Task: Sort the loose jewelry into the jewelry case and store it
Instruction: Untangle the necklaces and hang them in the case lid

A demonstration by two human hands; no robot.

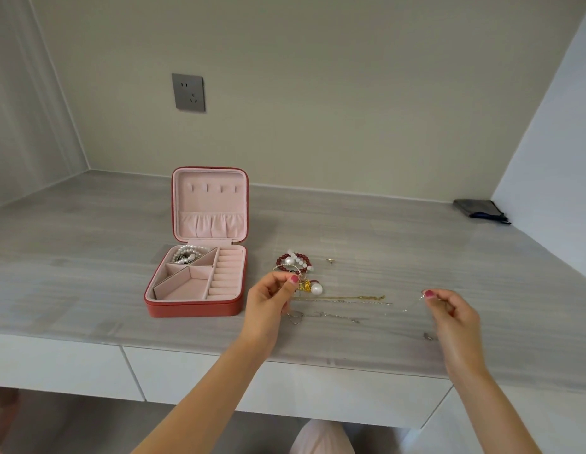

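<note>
Hands stretched a thin chain (403, 310) above the grey countertop (88, 283), left hand (268, 298) and right hand (454, 314) each pinching an end between thumb and forefinger; its links were barely visible. A red jewelry case (195, 283) sat open toward the counter's left, a pearl strand (186, 253) in its back-left compartment. Loose pieces lay just right of it: a red-and-white bead bracelet (296, 261), a large pearl (317, 289), a gold chain (347, 298). A dark pouch (481, 209) rested in the back-right corner.
</note>
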